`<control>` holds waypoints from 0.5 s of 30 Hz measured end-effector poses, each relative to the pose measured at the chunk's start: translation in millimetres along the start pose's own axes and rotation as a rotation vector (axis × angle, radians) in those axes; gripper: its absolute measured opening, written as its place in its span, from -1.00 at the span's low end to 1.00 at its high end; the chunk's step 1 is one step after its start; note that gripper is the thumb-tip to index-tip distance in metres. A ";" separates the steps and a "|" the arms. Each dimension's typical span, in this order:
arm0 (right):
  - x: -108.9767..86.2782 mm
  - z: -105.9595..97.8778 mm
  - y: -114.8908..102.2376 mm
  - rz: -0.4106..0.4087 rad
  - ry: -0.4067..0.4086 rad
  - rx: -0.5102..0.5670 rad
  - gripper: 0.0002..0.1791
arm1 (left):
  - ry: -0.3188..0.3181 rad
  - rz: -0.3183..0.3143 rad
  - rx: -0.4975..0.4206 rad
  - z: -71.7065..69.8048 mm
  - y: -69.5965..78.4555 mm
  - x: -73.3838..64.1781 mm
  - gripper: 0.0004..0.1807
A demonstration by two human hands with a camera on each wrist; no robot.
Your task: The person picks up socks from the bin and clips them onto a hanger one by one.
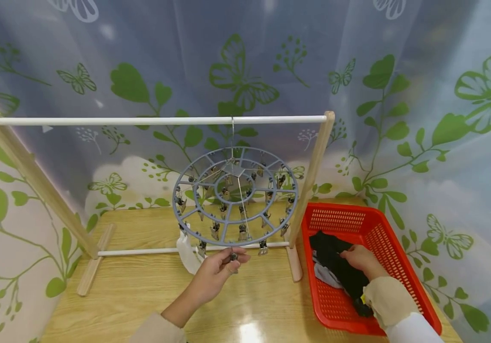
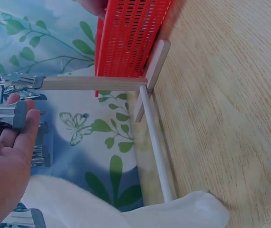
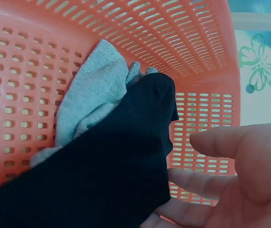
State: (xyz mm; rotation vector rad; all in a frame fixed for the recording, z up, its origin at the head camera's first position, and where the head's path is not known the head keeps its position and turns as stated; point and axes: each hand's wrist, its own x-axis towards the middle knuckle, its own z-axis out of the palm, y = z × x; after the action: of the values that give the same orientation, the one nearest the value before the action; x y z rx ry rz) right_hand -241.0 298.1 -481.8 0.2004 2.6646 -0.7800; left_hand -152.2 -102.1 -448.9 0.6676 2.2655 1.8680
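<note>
In front of the round grey clip hanger (image 1: 224,222), my left hand (image 1: 217,271) pinches one of its metal clips (image 2: 7,115) between thumb and fingers. A white sock (image 1: 187,250) hangs from the hanger's near left side, just beside that hand. My right hand (image 1: 363,262) reaches into the red basket (image 1: 400,238). Its fingertips touch the edge of a black sock (image 3: 121,152), some passing behind the cloth, while the thumb (image 3: 216,141) stands apart from it. Grey cloth (image 3: 95,88) lies partly under the black sock.
A rack with a white top bar (image 1: 159,121) and wooden legs (image 1: 311,176) carries the hanger by its hook. Several more clips dangle from the rings. The wooden table (image 1: 142,286) bears rack and basket, and a patterned curtain (image 1: 271,57) closes off the back.
</note>
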 end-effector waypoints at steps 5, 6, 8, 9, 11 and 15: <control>-0.9 1.0 -2.4 0.021 -0.028 -0.006 -0.40 | -0.002 -0.006 -0.005 0.1 -0.2 -0.8 -0.63; -1.4 1.3 -3.0 0.024 -0.036 0.000 -0.39 | -0.001 -0.008 -0.007 0.1 -0.1 -0.9 -0.64; -1.6 2.1 -3.8 0.027 -0.029 0.029 -0.41 | 0.006 -0.007 -0.005 0.1 -0.2 -1.0 -0.65; -1.5 2.4 -4.3 0.029 -0.016 0.047 -0.44 | 0.009 -0.009 -0.003 0.1 -0.2 -1.1 -0.66; -0.9 3.0 -4.2 0.017 0.031 0.075 -0.53 | 0.011 -0.010 -0.005 -0.1 -0.4 -1.5 -0.67; 0.4 6.4 -4.0 0.008 0.122 0.119 -0.62 | 0.002 -0.006 -0.016 -0.8 0.1 -2.5 -0.65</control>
State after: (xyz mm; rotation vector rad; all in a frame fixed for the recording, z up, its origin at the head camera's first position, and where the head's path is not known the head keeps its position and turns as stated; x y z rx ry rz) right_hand -240.4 291.3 -485.0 0.2977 2.7303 -0.9539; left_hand -150.3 -103.9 -449.1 0.6562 2.2488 1.8827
